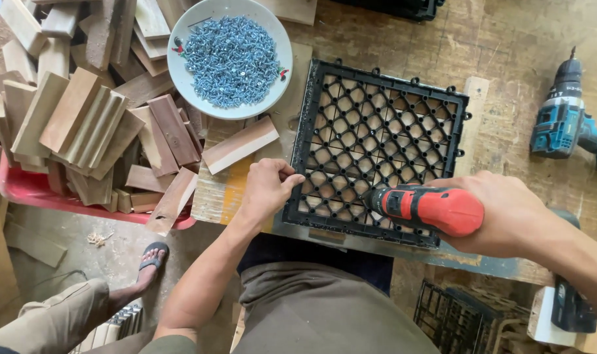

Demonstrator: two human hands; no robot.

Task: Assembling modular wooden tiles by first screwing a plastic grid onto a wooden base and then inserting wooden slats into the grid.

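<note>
Head view: right hand (508, 213) grips a red cordless screwdriver (424, 208), its tip on the black plastic grid tile (377, 147) at frame centre. Left hand (267, 187), fingers pinched shut, rests at the tile's lower left edge. Bowl of screws (229, 58) sits upper left.

Bare forearms, grey-brown trousers, dark shirt
</note>
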